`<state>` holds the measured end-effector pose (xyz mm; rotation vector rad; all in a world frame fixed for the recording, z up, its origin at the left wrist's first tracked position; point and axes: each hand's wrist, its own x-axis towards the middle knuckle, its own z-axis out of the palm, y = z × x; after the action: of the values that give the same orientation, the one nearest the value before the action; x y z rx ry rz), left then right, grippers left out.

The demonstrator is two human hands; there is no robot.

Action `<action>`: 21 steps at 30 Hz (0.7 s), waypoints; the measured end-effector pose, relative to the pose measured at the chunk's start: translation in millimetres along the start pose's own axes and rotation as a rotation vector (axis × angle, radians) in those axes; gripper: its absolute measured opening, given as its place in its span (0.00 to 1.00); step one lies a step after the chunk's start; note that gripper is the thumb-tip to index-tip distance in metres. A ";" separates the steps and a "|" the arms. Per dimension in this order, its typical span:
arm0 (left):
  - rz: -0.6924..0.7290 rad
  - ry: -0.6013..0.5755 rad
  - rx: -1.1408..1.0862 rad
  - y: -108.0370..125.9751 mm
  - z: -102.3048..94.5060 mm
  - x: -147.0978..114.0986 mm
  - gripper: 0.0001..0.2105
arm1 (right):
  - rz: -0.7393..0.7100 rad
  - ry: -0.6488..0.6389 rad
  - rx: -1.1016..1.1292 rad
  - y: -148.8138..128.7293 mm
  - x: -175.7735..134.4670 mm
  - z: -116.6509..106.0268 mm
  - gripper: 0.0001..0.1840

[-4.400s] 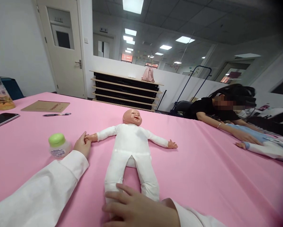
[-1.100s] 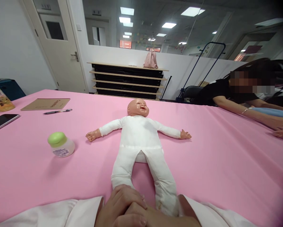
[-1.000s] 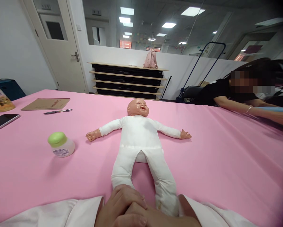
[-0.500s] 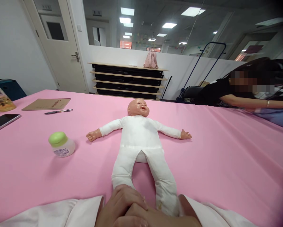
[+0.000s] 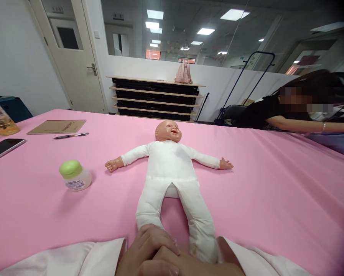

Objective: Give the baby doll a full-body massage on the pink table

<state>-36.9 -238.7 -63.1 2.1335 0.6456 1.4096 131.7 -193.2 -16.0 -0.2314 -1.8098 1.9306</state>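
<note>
At the bottom edge of the head view, my two hands are clasped together. My left hand is closed around my right hand, whose fingers are hidden beneath it. Just beyond them a baby doll lies on its back on the pink cloth, head away from me, arms spread and legs toward me. Its white soft body ends close to my hands, which cover part of one lower leg; whether they touch it I cannot tell. A small bottle with a green cap stands to the left of the doll.
A pink cloth covers the table. On its left lie a phone, a pen and a brown notebook, near a drink bottle. At the far right, another person leans over with an arm stretched out.
My hands, the doll and the bottle have kept their places. Only the other person's arm at the right has shifted slightly.
</note>
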 end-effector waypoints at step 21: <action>0.071 -0.011 -0.046 3.2 0.5 6.9 0.15 | 0.007 0.018 -0.077 -0.5 -0.1 1.4 0.04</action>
<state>-33.6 -236.9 -56.4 2.1457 0.5332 1.4352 131.2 -194.4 -15.4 -0.2805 -1.8755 1.8602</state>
